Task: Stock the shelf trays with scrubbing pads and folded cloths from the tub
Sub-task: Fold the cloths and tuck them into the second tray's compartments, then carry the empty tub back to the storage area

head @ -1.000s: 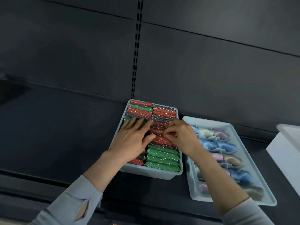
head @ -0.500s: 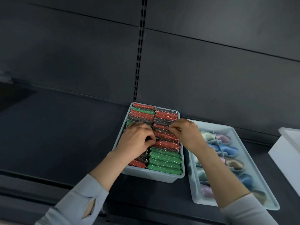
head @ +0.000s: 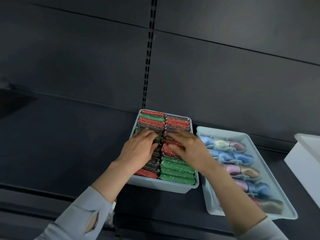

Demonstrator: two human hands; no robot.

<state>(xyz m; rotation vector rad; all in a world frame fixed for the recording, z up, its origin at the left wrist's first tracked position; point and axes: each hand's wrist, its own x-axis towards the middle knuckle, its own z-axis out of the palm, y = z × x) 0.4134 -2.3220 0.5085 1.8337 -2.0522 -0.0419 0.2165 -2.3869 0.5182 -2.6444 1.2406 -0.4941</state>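
Glittery red, green and dark scrubbing pads (head: 176, 168) are standing on edge in two tight rows, filling the left tray (head: 161, 185) on the dark shelf (head: 57, 144). Both hands are working mid-tray. Left hand (head: 138, 149) is lying on the left row with fingers spread fairly flat, pressing on the pads, gripping nothing as far as I can see. Right hand (head: 188, 149) is resting over the right row with fingers bent down onto a red pad; whether it is pinching that pad or only pushing it is not clear through the motion blur.

Judgement: the step is seating and squaring the pads. To do it well, press straight down and towards the back, keeping each pad upright so the rows are staying even and nothing is springing out.

Folded cloths (head: 242, 156), pastel blue, pink and cream, are lying in the right tray (head: 210, 207), just beside the first. White tub (head: 306, 160) is sitting at the far right, partly out of view. Behind is a dark panelled back wall (head: 225, 75) with a slotted upright (head: 149, 54).
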